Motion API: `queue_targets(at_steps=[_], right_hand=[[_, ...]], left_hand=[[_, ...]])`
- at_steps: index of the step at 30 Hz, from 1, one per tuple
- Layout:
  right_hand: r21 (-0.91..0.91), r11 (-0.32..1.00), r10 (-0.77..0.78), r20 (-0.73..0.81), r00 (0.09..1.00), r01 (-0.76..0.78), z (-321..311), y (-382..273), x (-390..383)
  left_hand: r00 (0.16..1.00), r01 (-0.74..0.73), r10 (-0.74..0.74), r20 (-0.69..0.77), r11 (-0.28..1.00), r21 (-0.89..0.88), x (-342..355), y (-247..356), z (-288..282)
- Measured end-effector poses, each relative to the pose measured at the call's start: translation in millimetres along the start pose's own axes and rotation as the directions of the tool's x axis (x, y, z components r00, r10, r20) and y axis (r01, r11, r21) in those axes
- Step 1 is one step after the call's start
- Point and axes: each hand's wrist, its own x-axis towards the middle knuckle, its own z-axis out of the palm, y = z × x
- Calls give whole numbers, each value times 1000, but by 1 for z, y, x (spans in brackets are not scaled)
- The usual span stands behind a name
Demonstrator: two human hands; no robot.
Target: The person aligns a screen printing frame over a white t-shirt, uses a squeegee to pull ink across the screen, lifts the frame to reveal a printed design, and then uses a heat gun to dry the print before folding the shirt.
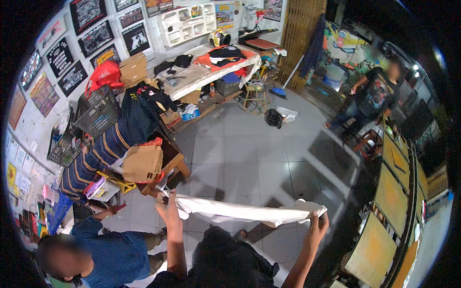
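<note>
A white shirt [240,211] is stretched level in front of me, seen nearly edge-on from above. At its left end, my left hand [170,211] is closed on the cloth. My right hand [318,224] pinches the opposite end, where a flap of fabric bunches up and folds over. Between the two hands the cloth hangs with a slight sag, held off the tiled floor [230,177]. Any collar or print on it is hidden from this angle.
A person in blue [115,254] is close on my left; another person [372,96] stands far right. Yellowish panels [372,245] line the right side. Left are a wooden bench [175,165] with cardboard and a crate [98,115]. A cloth-covered table [192,81] runs along the wall.
</note>
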Motion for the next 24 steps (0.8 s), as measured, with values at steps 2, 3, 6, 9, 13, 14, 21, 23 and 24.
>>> queue_targets(at_steps=[2, 3, 6, 9, 13, 14, 21, 23, 24], right_hand=[[-31, 999, 21, -21, 1000, -22, 2, 7, 19], [-17, 999, 51, 8, 999, -51, 5, 6, 28], [-38, 995, 90, 43, 995, -89, 18, 8, 55], [25, 997, 76, 25, 997, -76, 29, 27, 83], [-11, 998, 63, 51, 997, -62, 56, 29, 117], [-30, 999, 22, 35, 999, -21, 67, 27, 124], [-119, 990, 84, 74, 994, -75, 114, 30, 209], [-146, 981, 137, 86, 987, -124, 134, 24, 232], [-142, 982, 137, 97, 986, -123, 145, 22, 241]], left_hand=[[997, -80, 78, 23, 992, 95, -1, 2, 15], [999, -44, 43, 6, 994, 96, -8, 14, 28], [994, -105, 106, -1, 991, 85, 4, 1, 43], [998, -43, 49, -47, 990, 135, 14, -11, 61], [999, -36, 38, -13, 993, 111, 45, -43, 76], [999, -39, 38, 18, 992, 121, 54, -52, 81], [997, 14, -9, -75, 998, 63, 113, -95, 148], [995, 37, -30, -99, 997, 71, 133, -106, 163], [993, 47, -38, -111, 996, 75, 143, -111, 169]])
